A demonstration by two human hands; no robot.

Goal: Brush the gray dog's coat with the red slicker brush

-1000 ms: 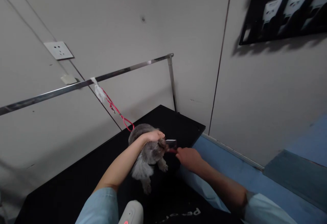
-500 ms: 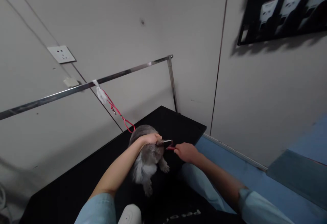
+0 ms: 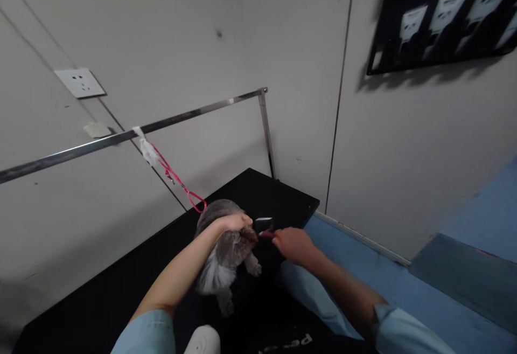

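Note:
A small grey dog (image 3: pixel 224 254) stands on a black grooming table (image 3: pixel 100 300), tied by a red leash (image 3: pixel 177 182) to a metal bar (image 3: pixel 161 126). My left hand (image 3: pixel 235 221) is closed round the dog's head near its muzzle. My right hand (image 3: pixel 294 244) is closed on the red handle of a brush (image 3: pixel 265 225), whose dark head sits against the dog's face.
The table stands in a corner of grey walls, with a socket (image 3: pixel 79 82) on the left wall and a black board (image 3: pixel 440 17) upper right. A white device (image 3: pixel 202 340) rests at the table's near edge. Blue floor (image 3: pixel 424 289) lies to the right.
The view has shifted slightly left and down. The brush head has stayed at the dog's face with small strokes; both hands keep their grips.

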